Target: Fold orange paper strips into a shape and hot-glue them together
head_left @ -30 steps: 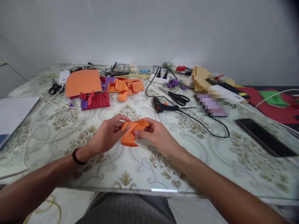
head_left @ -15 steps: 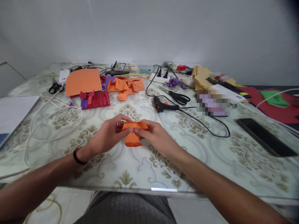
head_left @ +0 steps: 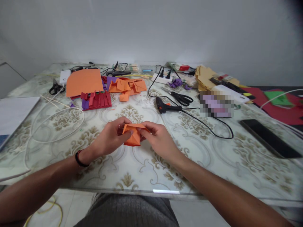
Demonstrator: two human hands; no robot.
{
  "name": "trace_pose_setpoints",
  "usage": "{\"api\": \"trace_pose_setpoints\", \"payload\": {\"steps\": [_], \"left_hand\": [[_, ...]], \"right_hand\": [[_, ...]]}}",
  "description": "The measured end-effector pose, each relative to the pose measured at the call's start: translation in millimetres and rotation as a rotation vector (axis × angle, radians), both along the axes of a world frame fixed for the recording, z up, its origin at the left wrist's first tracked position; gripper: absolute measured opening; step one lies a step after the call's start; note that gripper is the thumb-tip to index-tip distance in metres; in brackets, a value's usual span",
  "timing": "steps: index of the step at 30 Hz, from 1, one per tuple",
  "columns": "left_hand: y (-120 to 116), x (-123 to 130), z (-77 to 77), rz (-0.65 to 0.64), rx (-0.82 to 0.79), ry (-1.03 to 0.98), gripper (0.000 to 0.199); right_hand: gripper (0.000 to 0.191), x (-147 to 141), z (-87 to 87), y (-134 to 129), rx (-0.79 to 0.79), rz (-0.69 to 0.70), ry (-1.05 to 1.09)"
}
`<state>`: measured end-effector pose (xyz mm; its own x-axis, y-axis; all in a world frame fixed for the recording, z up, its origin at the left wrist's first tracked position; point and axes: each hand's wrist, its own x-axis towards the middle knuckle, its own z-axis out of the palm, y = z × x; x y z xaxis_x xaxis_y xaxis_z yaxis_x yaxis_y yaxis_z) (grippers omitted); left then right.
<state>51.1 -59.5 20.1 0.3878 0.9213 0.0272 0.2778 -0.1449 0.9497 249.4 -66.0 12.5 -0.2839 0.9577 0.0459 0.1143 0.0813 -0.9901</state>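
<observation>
A small folded piece of orange paper (head_left: 134, 140) is held just above the table, between both hands near the middle of the view. My left hand (head_left: 113, 135) grips its left side, thumb on the front face and fingers behind. From the right, my right hand (head_left: 158, 137) pinches the upper right part, its thumb at the top fold. The fingertips behind the paper are hidden. Beyond the hands lie more folded orange paper pieces (head_left: 127, 85) and a folded red paper piece (head_left: 100, 100).
A glue gun (head_left: 167, 107) with a black cable and black scissors (head_left: 182, 98) lie beyond my right hand. A phone (head_left: 270, 138) rests at the right. Orange sheets (head_left: 84, 82) are stacked at back left. A white cable (head_left: 35, 126) loops at the left. A power strip (head_left: 161, 78) sits behind.
The orange paper has been tilted and its lower part has shifted slightly left and up. Both thumbs have moved apart a little on it. The things on the table have stayed put.
</observation>
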Motion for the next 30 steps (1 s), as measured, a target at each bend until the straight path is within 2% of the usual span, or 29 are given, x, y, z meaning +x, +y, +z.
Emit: {"api": "trace_pose_setpoints", "payload": {"steps": [5,9,12,14,19,26,30], "left_hand": [[-2.1,1.3,0.5,-0.016,-0.004,-0.078,0.023],[-4.4,0.7,0.9,-0.008,0.040,-0.142,0.026],[-5.6,-1.1,2.1,-0.009,0.074,-0.162,0.027],[-5.3,-2.3,2.7,-0.014,0.132,-0.163,0.022],[-0.9,-5.1,2.3,-0.097,0.327,-0.260,0.014],[1.1,-12.0,3.7,-0.158,0.221,-0.335,0.014],[2.1,-15.9,8.3,-0.200,0.190,-0.333,0.018]], "right_hand": [[0.016,-1.1,-1.2,-1.8,0.031,-0.072,0.016],[0.026,-2.9,0.3,-5.5,0.064,-0.095,0.137],[0.016,-2.8,3.1,-8.3,0.095,-0.084,0.203],[0.012,-1.6,4.8,-9.0,0.125,-0.093,0.207],[0.017,3.1,6.3,-7.1,0.214,-0.101,0.249],[0.019,9.0,11.9,-7.0,0.266,-0.042,0.190],[0.024,15.5,13.9,-6.7,0.299,0.041,0.156]]}}
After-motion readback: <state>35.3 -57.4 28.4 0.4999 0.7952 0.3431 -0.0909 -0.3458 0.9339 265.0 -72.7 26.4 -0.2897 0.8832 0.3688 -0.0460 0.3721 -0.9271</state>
